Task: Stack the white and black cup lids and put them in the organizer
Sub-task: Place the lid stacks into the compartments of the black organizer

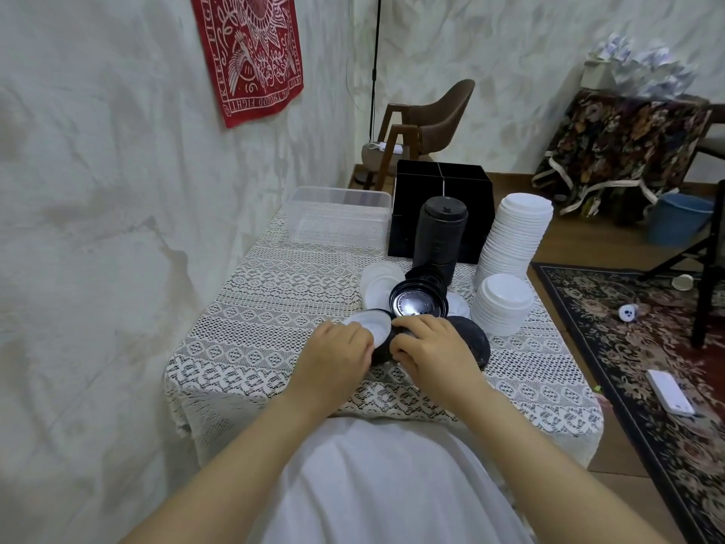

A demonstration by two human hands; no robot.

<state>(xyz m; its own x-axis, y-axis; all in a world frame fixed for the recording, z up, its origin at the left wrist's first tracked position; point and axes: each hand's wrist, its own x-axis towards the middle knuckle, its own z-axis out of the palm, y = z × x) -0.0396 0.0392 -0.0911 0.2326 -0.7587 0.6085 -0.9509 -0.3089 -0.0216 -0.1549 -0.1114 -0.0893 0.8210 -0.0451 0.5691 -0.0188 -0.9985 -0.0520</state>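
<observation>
On the lace-covered table we see the left hand curled round a white lid and the right hand pinching a black lid touching it, while loose lids, a black lid stack and two white lid stacks stand between them and the black organizer.

Soft, even indoor light, moderately bright, source direction hard to tell. Shadows are weak, only a thin dark fringe on the tabletop under the left hand and right hand and at the foot of the white lid stacks. One small glare patch sits on the glossy black lid, and the stack tops are near washed out. Wide-angle bend is strong: the pole leans, the rug curves, forearms stretch at the bottom edge, the papers at far right are smeared, and the centre is fairly sharp.
</observation>
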